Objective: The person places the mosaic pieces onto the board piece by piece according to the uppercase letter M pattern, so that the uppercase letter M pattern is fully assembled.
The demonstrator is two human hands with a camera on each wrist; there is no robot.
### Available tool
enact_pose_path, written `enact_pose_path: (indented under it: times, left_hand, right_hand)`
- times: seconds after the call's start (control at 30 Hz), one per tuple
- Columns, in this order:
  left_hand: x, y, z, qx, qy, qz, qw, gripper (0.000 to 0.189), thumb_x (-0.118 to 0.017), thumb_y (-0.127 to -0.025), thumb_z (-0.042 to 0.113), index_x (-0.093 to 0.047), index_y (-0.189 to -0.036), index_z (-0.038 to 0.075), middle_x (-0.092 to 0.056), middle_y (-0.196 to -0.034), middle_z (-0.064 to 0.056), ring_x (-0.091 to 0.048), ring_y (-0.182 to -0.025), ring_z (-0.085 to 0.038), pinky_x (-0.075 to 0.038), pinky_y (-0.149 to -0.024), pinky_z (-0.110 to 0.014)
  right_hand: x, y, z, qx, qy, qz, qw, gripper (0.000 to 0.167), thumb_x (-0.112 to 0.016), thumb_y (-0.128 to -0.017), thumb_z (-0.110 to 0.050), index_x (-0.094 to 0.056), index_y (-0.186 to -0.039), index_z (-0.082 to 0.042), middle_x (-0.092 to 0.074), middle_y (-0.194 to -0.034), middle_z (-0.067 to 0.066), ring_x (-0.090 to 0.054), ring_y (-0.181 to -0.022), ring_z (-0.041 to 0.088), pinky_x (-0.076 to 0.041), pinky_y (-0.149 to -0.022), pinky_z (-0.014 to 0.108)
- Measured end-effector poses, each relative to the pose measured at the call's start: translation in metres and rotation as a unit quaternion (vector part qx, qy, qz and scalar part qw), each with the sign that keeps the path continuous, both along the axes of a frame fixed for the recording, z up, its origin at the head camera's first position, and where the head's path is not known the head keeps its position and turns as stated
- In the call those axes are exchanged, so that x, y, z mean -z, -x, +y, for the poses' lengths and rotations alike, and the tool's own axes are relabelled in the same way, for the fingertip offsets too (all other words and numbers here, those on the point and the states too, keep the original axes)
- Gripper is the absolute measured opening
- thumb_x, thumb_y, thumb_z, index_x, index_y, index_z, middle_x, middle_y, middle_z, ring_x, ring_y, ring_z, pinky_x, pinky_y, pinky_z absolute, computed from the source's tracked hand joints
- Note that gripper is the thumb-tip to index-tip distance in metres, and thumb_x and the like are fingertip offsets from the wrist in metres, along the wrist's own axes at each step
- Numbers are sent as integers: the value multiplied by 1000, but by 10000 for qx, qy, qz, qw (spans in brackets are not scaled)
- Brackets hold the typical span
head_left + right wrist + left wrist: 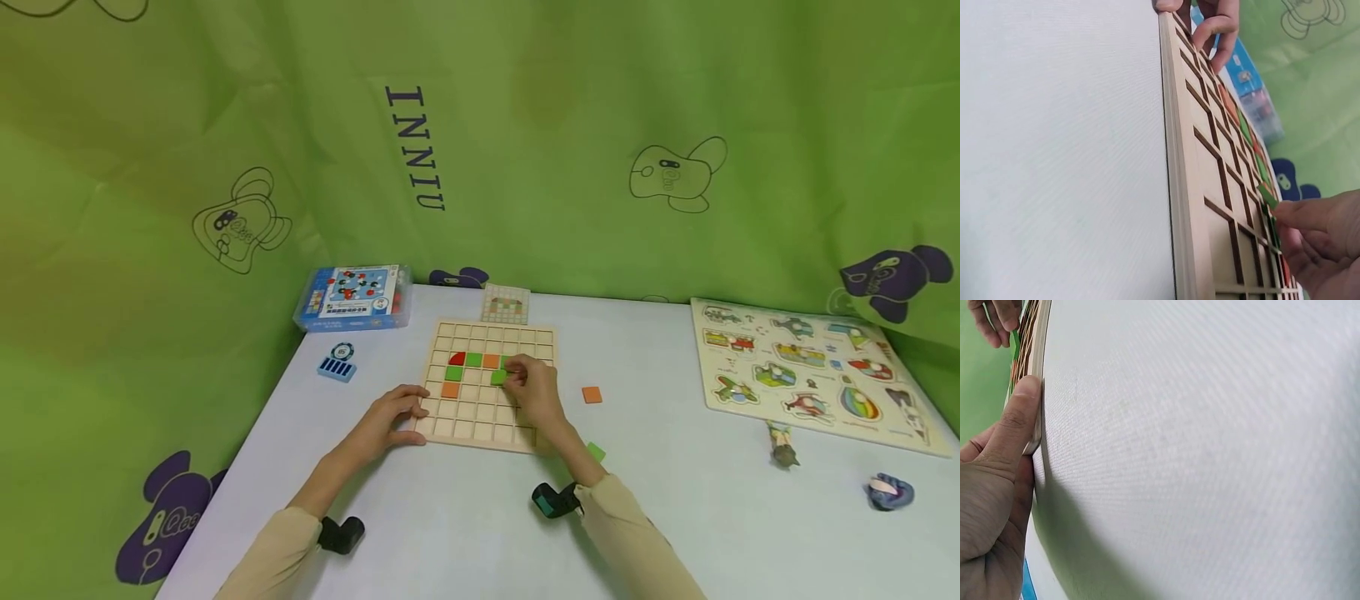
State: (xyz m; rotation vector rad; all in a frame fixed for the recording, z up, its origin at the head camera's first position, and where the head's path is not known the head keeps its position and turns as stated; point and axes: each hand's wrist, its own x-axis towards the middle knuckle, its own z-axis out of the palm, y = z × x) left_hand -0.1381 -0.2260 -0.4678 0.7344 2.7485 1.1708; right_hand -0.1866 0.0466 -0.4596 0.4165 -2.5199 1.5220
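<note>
A wooden grid board lies on the white table. My left hand holds its near left corner, thumb against the front edge and fingers at the left side. My right hand pinches a green square tile over the right part of the grid, tilted in the right wrist view. Set in the board are a red rounded piece, a green tile and an orange tile in a row, with another green tile and orange tile below. My right fingers partly cover more pieces.
Behind the board lies a pattern card. A loose orange tile and green tile lie to the right. A boxed set and blue piece stand left; a picture puzzle board and small figures lie far right.
</note>
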Motion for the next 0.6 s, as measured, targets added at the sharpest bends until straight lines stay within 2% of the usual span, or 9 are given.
enact_pose_path:
  times: [0.33, 0.47, 0.6]
  left_hand:
    - [-1, 0, 2, 13, 3, 131, 9999, 30, -81, -72, 12, -65, -96, 4, -54, -128, -17, -51, -118, -36, -44, -99, -49]
    - [-1, 0, 2, 18, 36, 61, 10000, 31, -81, -73, 14, -65, -97, 4, -53, -129, -17, -50, -120, -36, -43, -101, -48]
    - [-1, -1, 2, -24, 61, 10, 10000, 31, -80, -73, 15, -65, -97, 4, -53, -129, -17, -50, -120, -36, -42, -101, -48]
  right_hand:
    - [1, 2, -5, -152, 212, -115, 9996, 23, -68, -77, 17, -64, -100, 12, -69, -95, 23, -68, -80, 30, -58, -69, 29]
    - [-1, 0, 0, -225, 421, -367, 9982, 23, -69, -79, 14, -64, -102, 12, -68, -98, 24, -68, -85, 32, -58, -73, 30]
    - [-8, -5, 18, -344, 619, -665, 9953, 27, -69, -82, 9, -63, -108, 10, -66, -105, 25, -67, -93, 35, -57, -79, 32]
